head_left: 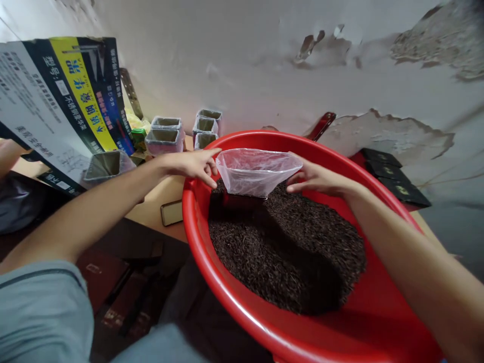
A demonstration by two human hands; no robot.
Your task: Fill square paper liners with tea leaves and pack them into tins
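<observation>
While the filmy bag (247, 177) gapes mid-frame over dark shreds (242, 252) | left hand (194, 164), right hand (321, 178) at rim ends, fingers parted, pinch unclear | likely light, soft, tearable; hold rim corners

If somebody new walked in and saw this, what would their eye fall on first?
Probably the big red tub, filling much of the middle and right, with a dark heap of loose bits inside. Next, the clear bag, open-mouthed above the heap's far side, with the left hand and right hand at its two ends. Then the large box with a yellow stripe, upper left.
</observation>
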